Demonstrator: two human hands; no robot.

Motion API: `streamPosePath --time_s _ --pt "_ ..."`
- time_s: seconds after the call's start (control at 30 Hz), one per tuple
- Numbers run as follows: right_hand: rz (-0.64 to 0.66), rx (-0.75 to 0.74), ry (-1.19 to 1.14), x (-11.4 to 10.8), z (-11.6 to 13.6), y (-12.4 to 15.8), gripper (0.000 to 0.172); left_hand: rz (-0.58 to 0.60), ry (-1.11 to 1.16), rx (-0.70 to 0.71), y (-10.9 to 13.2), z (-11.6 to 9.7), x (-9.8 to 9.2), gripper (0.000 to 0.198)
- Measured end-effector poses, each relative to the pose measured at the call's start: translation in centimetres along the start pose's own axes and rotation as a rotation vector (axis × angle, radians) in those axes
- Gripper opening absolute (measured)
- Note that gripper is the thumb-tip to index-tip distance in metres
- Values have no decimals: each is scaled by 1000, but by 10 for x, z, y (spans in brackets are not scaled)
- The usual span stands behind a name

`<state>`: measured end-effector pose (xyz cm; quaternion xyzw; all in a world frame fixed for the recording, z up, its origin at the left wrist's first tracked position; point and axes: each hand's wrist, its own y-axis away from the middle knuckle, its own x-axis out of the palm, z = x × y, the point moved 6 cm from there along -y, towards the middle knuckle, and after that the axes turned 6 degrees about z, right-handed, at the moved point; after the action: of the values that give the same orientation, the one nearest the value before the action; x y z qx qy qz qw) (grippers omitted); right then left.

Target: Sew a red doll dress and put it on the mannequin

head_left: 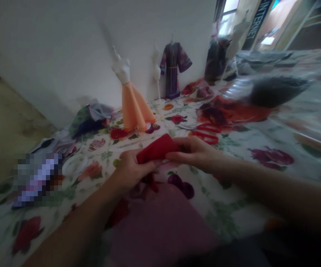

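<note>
I am watching two hands from here, and both are holding one red cloth point(158, 149) above the middle of the desk point(232, 181). The left hand point(130, 168) is pinching its left end; the right hand point(192, 150) is closing its fingers on the right end. One pink cloth point(163, 226) is lying on the near side. One pair of scissors point(198, 127) with two red handle loops is resting just beyond the right hand. Along the far wall I am counting three small mannequins: one in an orange skirt point(135, 105), one bare, one wearing a purple robe point(172, 63). The far right is blurring.
</note>
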<state>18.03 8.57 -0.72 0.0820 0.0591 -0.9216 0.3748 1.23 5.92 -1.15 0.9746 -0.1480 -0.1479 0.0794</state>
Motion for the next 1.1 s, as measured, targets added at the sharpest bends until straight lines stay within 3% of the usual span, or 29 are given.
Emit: streamPosePath --time_s 0.1,0.2,0.73,0.93,1.1 --pt "53 1 -46 8 -2 -1 23 21 12 13 0 -1 7 29" --pt "26 -17 31 7 -3 -1 23 41 41 10 0 -1 8 30" --pt "-34 22 149 -1 -2 1 3 -40 -2 62 -2 1 -4 25" --pt "-115 -50 69 -14 0 0 10 -40 55 82 -5 -2 -12 23" --pt "-150 -30 -12 -17 5 4 7 -68 83 81 -7 1 -18 24"
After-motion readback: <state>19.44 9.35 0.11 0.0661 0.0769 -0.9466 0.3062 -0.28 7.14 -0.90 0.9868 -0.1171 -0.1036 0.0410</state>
